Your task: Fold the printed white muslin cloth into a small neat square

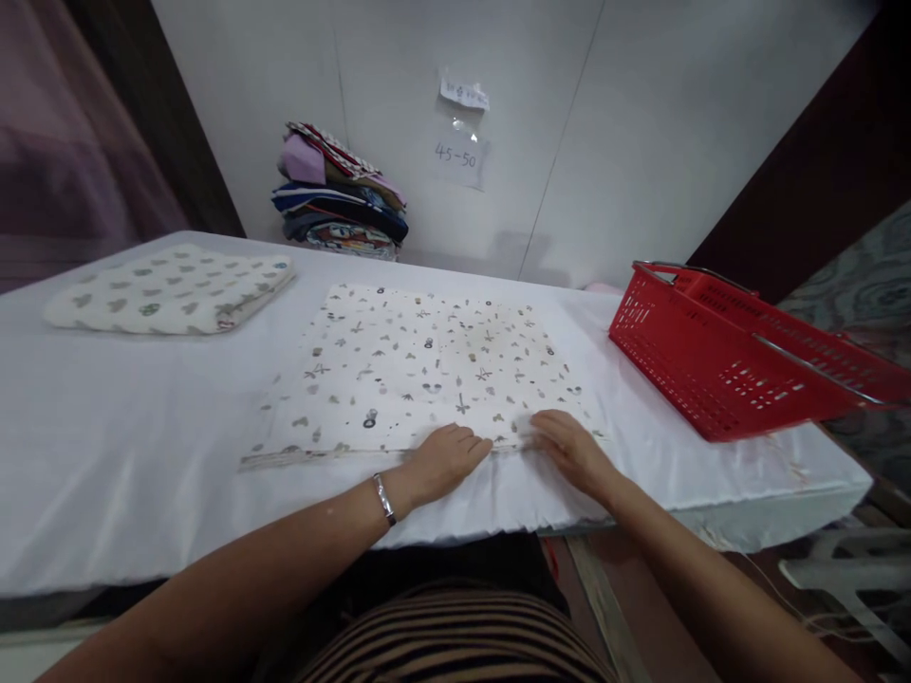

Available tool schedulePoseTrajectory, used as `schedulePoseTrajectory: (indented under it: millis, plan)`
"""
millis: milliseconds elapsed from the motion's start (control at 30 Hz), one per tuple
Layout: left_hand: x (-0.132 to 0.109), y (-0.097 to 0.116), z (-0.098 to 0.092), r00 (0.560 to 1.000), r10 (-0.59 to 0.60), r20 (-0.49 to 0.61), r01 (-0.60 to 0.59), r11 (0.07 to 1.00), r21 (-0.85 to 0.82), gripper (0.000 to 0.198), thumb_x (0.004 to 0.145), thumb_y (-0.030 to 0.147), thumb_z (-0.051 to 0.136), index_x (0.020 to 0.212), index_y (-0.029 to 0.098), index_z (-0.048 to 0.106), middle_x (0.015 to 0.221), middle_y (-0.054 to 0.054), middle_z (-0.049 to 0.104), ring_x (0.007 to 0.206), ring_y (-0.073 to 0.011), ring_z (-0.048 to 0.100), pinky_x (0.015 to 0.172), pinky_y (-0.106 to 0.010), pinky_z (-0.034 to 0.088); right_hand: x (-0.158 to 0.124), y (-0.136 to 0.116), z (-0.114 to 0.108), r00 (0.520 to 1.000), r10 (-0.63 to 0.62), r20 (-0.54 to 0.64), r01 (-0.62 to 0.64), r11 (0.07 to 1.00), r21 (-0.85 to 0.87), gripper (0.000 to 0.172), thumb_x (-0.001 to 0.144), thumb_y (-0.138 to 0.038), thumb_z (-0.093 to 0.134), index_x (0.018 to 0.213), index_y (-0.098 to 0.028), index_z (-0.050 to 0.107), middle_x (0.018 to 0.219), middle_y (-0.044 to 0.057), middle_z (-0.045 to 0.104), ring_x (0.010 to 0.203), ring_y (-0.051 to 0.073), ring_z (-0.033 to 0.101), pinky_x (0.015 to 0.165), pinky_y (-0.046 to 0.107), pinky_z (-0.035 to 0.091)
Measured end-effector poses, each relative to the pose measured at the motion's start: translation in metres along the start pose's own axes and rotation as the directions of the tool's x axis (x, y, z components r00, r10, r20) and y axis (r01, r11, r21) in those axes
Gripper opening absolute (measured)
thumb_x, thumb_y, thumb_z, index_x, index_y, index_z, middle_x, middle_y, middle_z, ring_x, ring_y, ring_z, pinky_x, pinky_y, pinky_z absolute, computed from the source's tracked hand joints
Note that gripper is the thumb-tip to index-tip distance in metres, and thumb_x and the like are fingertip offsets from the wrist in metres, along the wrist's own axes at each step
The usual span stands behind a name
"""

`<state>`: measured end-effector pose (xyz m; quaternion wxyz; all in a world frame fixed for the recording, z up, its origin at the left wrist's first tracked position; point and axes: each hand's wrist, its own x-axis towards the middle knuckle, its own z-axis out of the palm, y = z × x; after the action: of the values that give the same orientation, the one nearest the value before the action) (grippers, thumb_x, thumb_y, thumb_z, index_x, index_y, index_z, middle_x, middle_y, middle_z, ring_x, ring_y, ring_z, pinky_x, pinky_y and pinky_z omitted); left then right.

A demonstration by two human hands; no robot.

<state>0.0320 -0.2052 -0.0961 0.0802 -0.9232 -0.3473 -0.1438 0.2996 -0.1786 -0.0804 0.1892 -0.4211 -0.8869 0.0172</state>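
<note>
White cloth [177, 408] covers the table, and a printed fabric [419, 356] lies spread flat in its middle, its near edge toward the person. At that edge, the left hand [442, 462] rests palm down, wrist low, fingers together and slightly bent, pointing right. Facing it just beside, the right hand [569, 451] bends inward with curled fingers at the same edge; I cannot tell whether either hand pinches the fabric. Both forearms slant in from the lower corners, a bracelet [384, 500] on the left wrist. Further out, a folded fabric [177, 289] lies to the left, a red basket [676, 346] stands to the right, and a stack of cloths [342, 194] sits against the wall [641, 142], near a paper marked 45-50 [455, 163].
</note>
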Motion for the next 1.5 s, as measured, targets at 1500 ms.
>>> schedulePoseTrajectory:
  millis: [1500]
  plan:
    - [-0.187,-0.09,-0.076,0.246,-0.968,-0.047,0.96,0.25,-0.125,0.031,0.087,0.036,0.047,0.108,0.018,0.061,0.115,-0.007,0.062,0.104,-0.0214,0.057,0.088,-0.031,0.044,0.039,-0.085,0.062,0.9,-0.374,0.223,0.369,0.927,0.066,0.065,0.094,-0.045,0.036,0.147,-0.03,0.001,0.15,0.002,0.021,0.137,0.025,0.022,0.109,0.051,0.029]
